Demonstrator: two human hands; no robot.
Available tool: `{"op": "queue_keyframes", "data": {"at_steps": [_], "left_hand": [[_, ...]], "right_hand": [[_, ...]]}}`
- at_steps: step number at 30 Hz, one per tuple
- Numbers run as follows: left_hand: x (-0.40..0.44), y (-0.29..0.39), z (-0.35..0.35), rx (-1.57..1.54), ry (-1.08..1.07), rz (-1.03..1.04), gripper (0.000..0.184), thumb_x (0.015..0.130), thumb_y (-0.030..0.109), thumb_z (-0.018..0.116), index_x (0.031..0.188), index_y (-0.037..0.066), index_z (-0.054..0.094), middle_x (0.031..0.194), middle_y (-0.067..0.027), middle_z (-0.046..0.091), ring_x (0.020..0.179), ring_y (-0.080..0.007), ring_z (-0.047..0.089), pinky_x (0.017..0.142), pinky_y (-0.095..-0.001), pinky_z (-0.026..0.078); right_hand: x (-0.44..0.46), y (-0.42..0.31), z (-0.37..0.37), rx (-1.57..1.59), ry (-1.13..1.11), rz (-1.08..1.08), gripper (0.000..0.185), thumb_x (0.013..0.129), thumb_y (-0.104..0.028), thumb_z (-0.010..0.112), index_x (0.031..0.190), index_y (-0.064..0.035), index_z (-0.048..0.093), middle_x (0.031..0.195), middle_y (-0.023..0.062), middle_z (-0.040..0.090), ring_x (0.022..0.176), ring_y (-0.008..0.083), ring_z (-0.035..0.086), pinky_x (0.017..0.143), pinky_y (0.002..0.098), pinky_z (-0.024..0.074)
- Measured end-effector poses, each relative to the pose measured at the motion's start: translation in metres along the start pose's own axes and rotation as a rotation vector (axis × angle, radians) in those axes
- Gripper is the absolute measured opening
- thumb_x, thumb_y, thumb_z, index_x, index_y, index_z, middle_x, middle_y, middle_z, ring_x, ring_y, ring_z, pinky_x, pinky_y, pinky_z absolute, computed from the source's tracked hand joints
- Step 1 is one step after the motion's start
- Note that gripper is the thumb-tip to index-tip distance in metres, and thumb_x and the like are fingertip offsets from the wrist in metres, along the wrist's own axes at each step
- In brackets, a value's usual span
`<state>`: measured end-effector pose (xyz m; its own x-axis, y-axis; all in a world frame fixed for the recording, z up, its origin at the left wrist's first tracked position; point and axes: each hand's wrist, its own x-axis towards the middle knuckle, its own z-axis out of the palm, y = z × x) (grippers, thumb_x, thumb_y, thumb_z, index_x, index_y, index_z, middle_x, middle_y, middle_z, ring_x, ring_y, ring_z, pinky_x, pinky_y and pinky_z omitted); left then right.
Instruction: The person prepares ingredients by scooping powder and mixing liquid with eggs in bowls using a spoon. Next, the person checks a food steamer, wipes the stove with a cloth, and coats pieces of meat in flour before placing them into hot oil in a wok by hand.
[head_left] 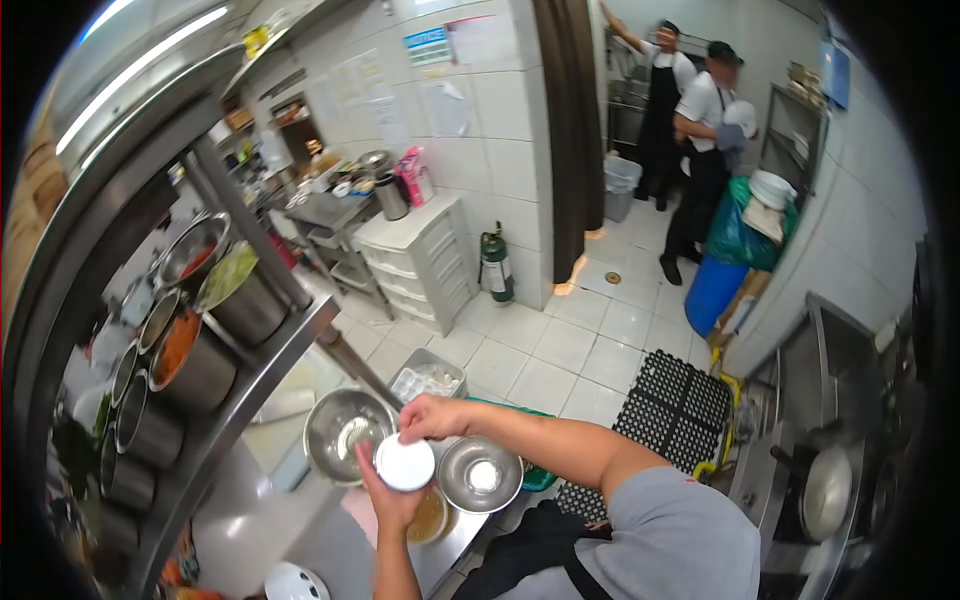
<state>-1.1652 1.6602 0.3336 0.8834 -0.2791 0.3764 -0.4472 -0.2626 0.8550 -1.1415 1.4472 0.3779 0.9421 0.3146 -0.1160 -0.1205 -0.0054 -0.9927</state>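
Head view, left hand [392, 500] clasping smooth white disc [407, 462], right hand [432, 416] pinching its edge

White plastic drawer unit [412, 268] near white tiled wall [507, 165]; green cylindrical fire extinguisher [496, 268] on white tiled floor [548, 345]. Dark brown hanging curtain [568, 140]. Black perforated mat [672, 408]. Blue plastic barrel [713, 297], green plastic bag [732, 240] above. Round steel pots [208, 385] on grey metal shelf [322, 314], left.

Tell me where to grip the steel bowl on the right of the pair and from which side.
Best take the steel bowl by its rim, probably from the picture's lower right. It opens upward, with a broad round rim; the white round item crowds its left, and the right forearm crosses above.
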Motion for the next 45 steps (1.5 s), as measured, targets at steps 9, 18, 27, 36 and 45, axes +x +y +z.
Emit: {"op": "queue_keyframes", "data": {"at_steps": [9, 18, 27, 36, 45], "left_hand": [[-0.064, 0.008, -0.071, -0.202, -0.365, -0.013, 0.093, 0.051, 0.02, 0.093, 0.126, -0.001, 0.043, 0.116, -0.0143, 0.06, 0.105, -0.0239, 0.062, 0.09, -0.0373, 0.051], [-0.132, -0.034, -0.179, -0.246, -0.679, 0.006, 0.096, 0.057, 0.024, 0.093, 0.133, -0.002, 0.04, 0.124, -0.02, 0.056, 0.115, -0.0315, 0.059, 0.096, -0.0405, 0.047], [-0.171, -0.093, -0.199, -0.363, -0.58, 0.056, 0.09, 0.059, 0.017, 0.091, 0.133, 0.002, 0.041, 0.118, -0.0153, 0.061, 0.106, -0.026, 0.063, 0.091, -0.0405, 0.052], [-0.192, -0.132, -0.212, -0.359, -0.541, 0.045, 0.075, 0.07, 0.005, 0.083, 0.135, 0.005, 0.044, 0.115, -0.0144, 0.063, 0.099, -0.0256, 0.064, 0.087, -0.0438, 0.054], [-0.196, -0.15, -0.195, -0.334, -0.448, -0.154, 0.101, 0.054, 0.029, 0.096, 0.133, 0.002, 0.039, 0.12, -0.0152, 0.06, 0.11, -0.0262, 0.062, 0.093, -0.0388, 0.051]], "right_hand": [[-0.054, -0.014, 0.124, -0.519, 0.31, -0.196, 0.044, 0.092, -0.043, 0.064, 0.074, -0.0044, 0.052, 0.065, 0.0083, 0.053, 0.059, 0.0186, 0.051, 0.054, 0.0358, 0.0421], [-0.049, 0.021, 0.289, -0.705, 0.496, -0.011, 0.06, 0.087, -0.058, 0.06, 0.079, 0.0019, 0.064, 0.075, 0.0229, 0.064, 0.073, 0.0414, 0.065, 0.066, 0.0486, 0.0497], [-0.019, 0.066, 0.337, -0.839, 0.482, 0.155, 0.054, 0.082, -0.052, 0.061, 0.082, 0.0016, 0.067, 0.076, 0.0229, 0.066, 0.072, 0.0392, 0.066, 0.069, 0.0463, 0.0519], [0.009, 0.095, 0.357, -0.824, 0.422, 0.216, 0.049, 0.083, -0.049, 0.06, 0.082, -0.0001, 0.066, 0.075, 0.0214, 0.067, 0.072, 0.0395, 0.066, 0.066, 0.048, 0.051], [0.021, 0.1, 0.352, -0.948, 0.426, 0.055, 0.036, 0.084, -0.038, 0.061, 0.079, -0.0025, 0.061, 0.073, 0.019, 0.065, 0.072, 0.041, 0.064, 0.064, 0.0522, 0.05]]}}
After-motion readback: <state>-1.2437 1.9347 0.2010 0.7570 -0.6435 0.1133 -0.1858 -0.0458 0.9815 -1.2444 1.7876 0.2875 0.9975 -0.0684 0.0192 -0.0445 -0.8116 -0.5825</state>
